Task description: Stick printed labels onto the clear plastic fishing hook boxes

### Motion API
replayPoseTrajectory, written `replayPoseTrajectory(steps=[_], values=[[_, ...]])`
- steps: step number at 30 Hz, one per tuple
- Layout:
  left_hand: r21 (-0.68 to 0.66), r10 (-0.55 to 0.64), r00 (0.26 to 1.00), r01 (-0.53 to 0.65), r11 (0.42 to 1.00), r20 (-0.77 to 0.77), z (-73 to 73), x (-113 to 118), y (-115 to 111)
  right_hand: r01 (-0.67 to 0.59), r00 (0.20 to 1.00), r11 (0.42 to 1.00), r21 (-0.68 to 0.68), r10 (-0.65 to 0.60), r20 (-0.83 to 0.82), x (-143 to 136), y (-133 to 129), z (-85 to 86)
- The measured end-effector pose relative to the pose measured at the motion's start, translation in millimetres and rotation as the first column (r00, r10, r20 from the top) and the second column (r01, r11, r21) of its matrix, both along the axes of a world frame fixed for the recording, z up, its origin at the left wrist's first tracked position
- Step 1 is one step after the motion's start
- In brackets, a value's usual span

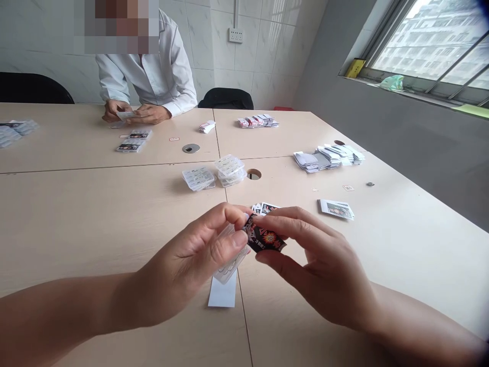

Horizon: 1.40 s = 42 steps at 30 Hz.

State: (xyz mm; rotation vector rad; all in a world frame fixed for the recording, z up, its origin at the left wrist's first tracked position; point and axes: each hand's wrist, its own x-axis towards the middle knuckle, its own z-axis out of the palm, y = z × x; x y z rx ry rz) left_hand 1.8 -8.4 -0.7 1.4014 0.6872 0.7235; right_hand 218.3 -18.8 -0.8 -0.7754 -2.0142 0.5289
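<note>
My left hand (206, 250) is closed around a clear plastic box (230, 265), which is tilted above the table and partly hidden by my fingers. A black printed card (264, 235) with white lettering and an orange burst sits against the box's upper end. My left thumb presses near its left edge. My right hand (317, 260) has its fingers and thumb on the card's upper and lower right sides. Below the box lies a white paper slip (222, 291). Behind my hands, more printed cards (269, 208) show in part.
Clear boxes (198, 178) stand in two groups ahead. Bundles of white folded papers (328, 157) and a small stack of cards (336, 209) lie to the right. Across the table (95, 214), a person in white (148, 76) handles a clear box. The tabletop has a round hole (254, 175).
</note>
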Motion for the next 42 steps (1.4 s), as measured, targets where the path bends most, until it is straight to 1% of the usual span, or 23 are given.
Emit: replayPoseTrajectory(steps=[3, 5, 7, 9, 10, 12, 14, 16, 18, 21, 23, 26, 28, 30, 32, 35, 39, 42], values=[[0.009, -0.017, 1.000, 0.017, 1.000, 0.010, 2.0, 0, -2, -0.047, 0.993, 0.983, -0.177, 0.028, -0.110, 0, -1, 5.0], [0.026, -0.024, 1.000, 0.023, 0.999, 0.015, 3.9, -1, -2, -0.102, 0.978, 0.947, -0.304, 0.040, -0.203, 1, -3, 9.5], [0.049, -0.015, 1.000, 0.016, 0.999, -0.004, 5.7, -1, -3, -0.167, 0.951, 0.886, -0.433, 0.029, -0.307, 1, -4, 13.8], [0.051, -0.019, 0.999, 0.020, 0.998, -0.030, 6.6, -2, -4, -0.248, 0.907, 0.812, -0.528, 0.004, -0.421, 1, -4, 16.7], [0.034, -0.030, 0.999, 0.032, 0.999, -0.043, 6.7, -3, -4, -0.291, 0.880, 0.776, -0.560, -0.011, -0.474, 0, -3, 17.4], [-0.021, -0.065, 0.997, 0.064, 0.998, -0.046, 6.4, -5, -5, -0.365, 0.826, 0.722, -0.587, -0.040, -0.563, -1, -1, 17.7], [-0.083, -0.076, 0.997, 0.074, 0.994, -0.020, 5.3, -6, -5, -0.407, 0.788, 0.689, -0.600, -0.067, -0.612, -1, 1, 17.5], [-0.133, -0.060, 0.997, 0.065, 0.989, 0.045, 3.3, -6, -4, -0.412, 0.779, 0.676, -0.611, -0.086, -0.621, -1, 1, 18.0], [-0.193, -0.040, 0.987, 0.070, 0.979, 0.156, 0.5, -5, -2, -0.383, 0.799, 0.688, -0.616, -0.088, -0.595, -1, -1, 19.1], [-0.272, -0.039, 0.955, 0.123, 0.954, 0.295, -3.4, -1, 1, -0.341, 0.846, 0.741, -0.579, -0.027, -0.532, -1, -4, 19.4], [-0.316, -0.045, 0.946, 0.152, 0.937, 0.322, -4.9, 0, 2, -0.314, 0.874, 0.772, -0.553, 0.007, -0.487, -2, -6, 17.4], [-0.331, -0.055, 0.938, 0.176, 0.927, 0.343, -5.1, -1, 0, -0.250, 0.907, 0.807, -0.535, 0.002, -0.420, -5, -8, 12.8], [-0.303, -0.068, 0.942, 0.173, 0.937, 0.329, -4.5, -3, -1, -0.218, 0.920, 0.831, -0.511, 0.001, -0.392, -6, -8, 10.3], [-0.264, -0.083, 0.957, 0.159, 0.951, 0.278, -3.6, -5, -2, -0.203, 0.923, 0.849, -0.487, 0.000, -0.385, -8, -9, 8.8], [-0.223, -0.087, 0.971, 0.138, 0.965, 0.225, -2.4, -6, -4, -0.199, 0.920, 0.859, -0.472, -0.003, -0.392, -9, -10, 7.8], [-0.167, -0.078, 0.976, 0.113, 0.979, 0.204, 0.4, -5, -5, -0.187, 0.923, 0.871, -0.454, -0.003, -0.386, -10, -11, 6.5], [-0.156, -0.075, 0.984, 0.101, 0.983, 0.161, 4.3, -4, -6, -0.156, 0.936, 0.903, -0.401, 0.006, -0.351, -10, -11, 5.2], [-0.148, -0.067, 0.987, 0.090, 0.985, 0.148, 4.9, -4, -6, -0.139, 0.945, 0.914, -0.381, 0.008, -0.327, -9, -12, 5.5]])
